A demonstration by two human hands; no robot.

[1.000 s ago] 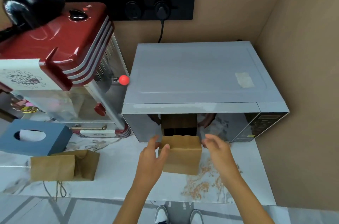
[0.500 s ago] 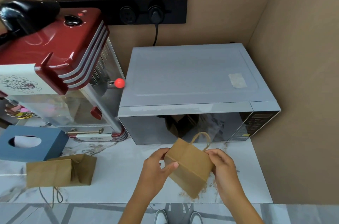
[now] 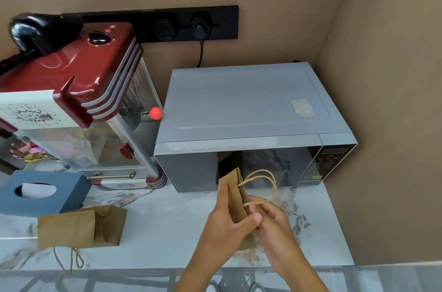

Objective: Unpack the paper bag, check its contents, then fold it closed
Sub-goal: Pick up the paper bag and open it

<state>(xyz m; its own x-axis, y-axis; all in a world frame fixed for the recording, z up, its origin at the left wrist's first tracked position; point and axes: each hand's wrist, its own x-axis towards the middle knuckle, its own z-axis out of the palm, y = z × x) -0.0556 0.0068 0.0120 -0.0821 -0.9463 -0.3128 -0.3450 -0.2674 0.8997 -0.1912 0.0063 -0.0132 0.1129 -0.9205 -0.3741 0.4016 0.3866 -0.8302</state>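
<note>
- head view: i hold the paper bag (image 3: 233, 196) with both my hands, above the front part of the marble tabletop (image 3: 167, 224), just before the microwave (image 3: 241, 109).
- the bag is pressed flat and stands on its edge, so i see mostly its thin side; the two twine handles (image 3: 265, 184) loop out to the right.
- my left hand (image 3: 227, 224) is closed on the bag: the thumb lies over the near face and the other fingers (image 3: 223, 198) go behind it.
- my right hand (image 3: 275, 224) is at the lower right of the bag, with its fingers curled together on the bag's edge, where one handle comes down; how exactly they pinch i cannot tell, because the left thumb covers it.
- what is inside the bag i cannot see.
- a second paper bag (image 3: 81, 227) lies on its side at the left of the tabletop, well apart from my hands, its strings hanging over the front edge.
- behind it is a blue tissue box (image 3: 43, 193), and next to that a red popcorn machine (image 3: 71, 90), just beside the microwave.
- the microwave door is shut and its dark glass reflects the bag.
- a black plug (image 3: 200, 28) sits in the wall socket strip above.
</note>
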